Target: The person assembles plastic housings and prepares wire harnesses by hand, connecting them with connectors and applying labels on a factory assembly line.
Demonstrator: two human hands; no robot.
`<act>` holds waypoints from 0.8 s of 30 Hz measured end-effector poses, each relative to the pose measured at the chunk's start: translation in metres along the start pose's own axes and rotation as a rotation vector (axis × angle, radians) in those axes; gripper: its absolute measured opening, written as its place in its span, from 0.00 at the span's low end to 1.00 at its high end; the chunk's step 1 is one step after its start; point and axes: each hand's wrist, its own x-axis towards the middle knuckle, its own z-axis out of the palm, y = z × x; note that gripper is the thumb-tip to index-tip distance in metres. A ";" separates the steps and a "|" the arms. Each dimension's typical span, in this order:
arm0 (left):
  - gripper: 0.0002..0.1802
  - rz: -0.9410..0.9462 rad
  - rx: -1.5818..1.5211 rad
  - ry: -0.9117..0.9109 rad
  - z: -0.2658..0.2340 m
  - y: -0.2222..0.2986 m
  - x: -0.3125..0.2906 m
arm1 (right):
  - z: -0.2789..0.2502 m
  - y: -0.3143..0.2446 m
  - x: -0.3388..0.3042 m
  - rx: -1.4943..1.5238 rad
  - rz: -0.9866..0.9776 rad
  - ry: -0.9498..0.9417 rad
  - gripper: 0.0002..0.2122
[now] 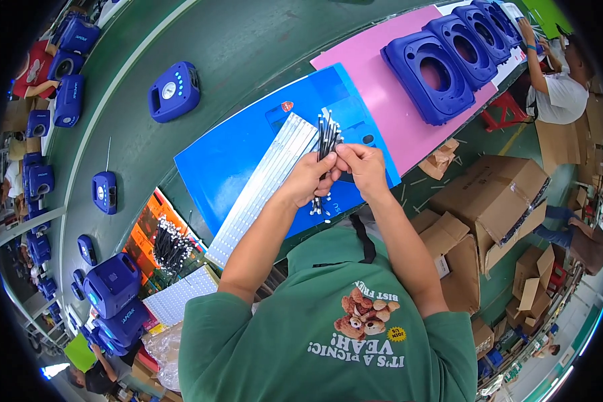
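Observation:
A bundle of short black cables with white end connectors stands up from my left hand, whose fingers are wrapped round it. My right hand is closed in a pinch close beside the bundle, its fingertips at the cables near my left thumb. Exactly which cable the right fingertips hold is too small to see. Long silvery-white strips with rows of small dots lie side by side to the left, partly under my left forearm. Beneath everything is a shiny blue sheet.
To the left lies a heap of similar black cables on an orange sheet, near a white dotted panel. Blue plastic housings line a pink sheet at the far right. Cardboard boxes stand at right; a co-worker sits beyond.

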 end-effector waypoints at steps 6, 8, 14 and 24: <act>0.18 -0.041 0.051 0.005 -0.002 -0.006 -0.003 | -0.002 0.014 -0.002 -0.023 0.076 0.127 0.08; 0.18 -0.047 0.066 0.045 -0.003 -0.009 -0.002 | -0.001 0.016 -0.002 -0.024 0.078 0.153 0.08; 0.17 0.093 -0.036 0.408 -0.003 -0.018 0.011 | 0.000 0.032 0.001 0.050 -0.025 0.352 0.07; 0.18 0.341 0.188 0.773 -0.060 -0.015 0.015 | -0.044 0.023 0.037 -0.110 0.139 0.269 0.06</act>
